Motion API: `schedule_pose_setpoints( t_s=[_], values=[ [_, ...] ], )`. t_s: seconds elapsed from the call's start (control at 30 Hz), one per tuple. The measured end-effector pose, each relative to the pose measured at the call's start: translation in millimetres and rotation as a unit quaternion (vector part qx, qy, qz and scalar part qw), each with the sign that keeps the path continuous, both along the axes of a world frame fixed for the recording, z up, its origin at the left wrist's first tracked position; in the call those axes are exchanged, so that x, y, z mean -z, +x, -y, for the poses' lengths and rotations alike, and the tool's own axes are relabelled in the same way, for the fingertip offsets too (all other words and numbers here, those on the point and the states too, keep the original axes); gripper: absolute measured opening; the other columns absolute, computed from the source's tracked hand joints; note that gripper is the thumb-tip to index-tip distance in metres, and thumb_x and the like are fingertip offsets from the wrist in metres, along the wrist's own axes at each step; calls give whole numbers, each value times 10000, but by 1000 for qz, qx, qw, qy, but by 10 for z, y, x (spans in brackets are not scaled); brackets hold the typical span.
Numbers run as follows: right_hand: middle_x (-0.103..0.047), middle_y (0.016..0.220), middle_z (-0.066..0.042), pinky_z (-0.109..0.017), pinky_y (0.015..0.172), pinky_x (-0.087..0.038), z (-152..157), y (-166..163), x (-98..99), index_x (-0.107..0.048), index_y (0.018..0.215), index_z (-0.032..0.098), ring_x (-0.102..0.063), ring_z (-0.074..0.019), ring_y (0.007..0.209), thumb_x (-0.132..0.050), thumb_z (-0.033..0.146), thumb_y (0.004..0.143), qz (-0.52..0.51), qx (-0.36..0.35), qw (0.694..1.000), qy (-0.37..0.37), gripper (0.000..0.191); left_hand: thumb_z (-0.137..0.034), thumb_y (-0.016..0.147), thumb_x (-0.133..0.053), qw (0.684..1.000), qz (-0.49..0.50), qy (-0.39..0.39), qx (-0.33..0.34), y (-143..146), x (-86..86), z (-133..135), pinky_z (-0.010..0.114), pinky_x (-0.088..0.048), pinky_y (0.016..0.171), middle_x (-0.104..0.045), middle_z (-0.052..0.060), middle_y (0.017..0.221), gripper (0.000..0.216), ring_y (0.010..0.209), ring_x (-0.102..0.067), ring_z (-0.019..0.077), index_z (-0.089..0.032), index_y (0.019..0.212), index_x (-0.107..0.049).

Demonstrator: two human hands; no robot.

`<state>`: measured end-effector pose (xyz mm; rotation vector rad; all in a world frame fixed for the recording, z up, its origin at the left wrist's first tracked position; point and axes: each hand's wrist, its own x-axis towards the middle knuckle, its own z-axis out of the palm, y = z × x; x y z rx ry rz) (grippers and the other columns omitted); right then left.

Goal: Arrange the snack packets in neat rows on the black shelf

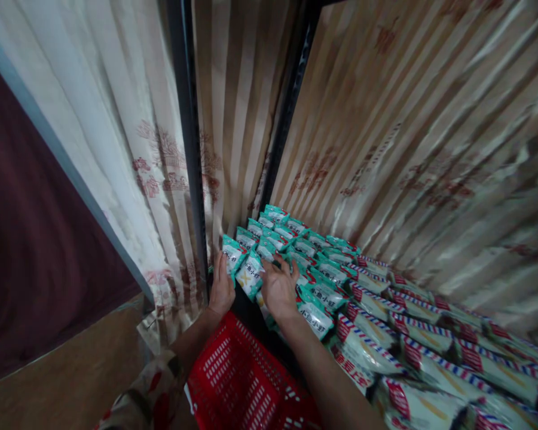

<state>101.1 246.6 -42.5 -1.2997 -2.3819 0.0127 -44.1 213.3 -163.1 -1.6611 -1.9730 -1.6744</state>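
Note:
Teal-and-white snack bags (pixel 327 292) stand in rows on the shelf. My left hand (pixel 223 289) lies with straight fingers along the left side of the front corner bag (pixel 233 254). Over the front rows, my right hand (pixel 278 289) reaches in with bent fingers spread apart. Its fingertips touch or nearly touch a teal bag (pixel 250 275) that has yellow sticks pictured on it. I see no bag lifted in either hand. Parts of the bags under my right hand are hidden.
A red plastic basket (pixel 237 376) is below my arms, against the shelf's dark edge. White bags with red-and-blue striped edges (pixel 448 364) fill the right side. Dark metal posts (pixel 190 119) and printed, pleated sheeting (pixel 363 119) enclose the shelf's left and back.

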Motion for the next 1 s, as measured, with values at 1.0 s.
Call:
schedule_pose_setpoints(
  t_s=[1.0],
  values=[
    [-651,1080,-99,-492,1046,-129,19,-98,-59,-643,1104,205,-429,-283,1138,-446,181,869,65,17,998,17,307,-361,816,-545,971,-237,15,15,37,-169,125,595,-151,1079,-5,64,1543,619,1382,-91,376,-276,1391,-330]
  ],
)
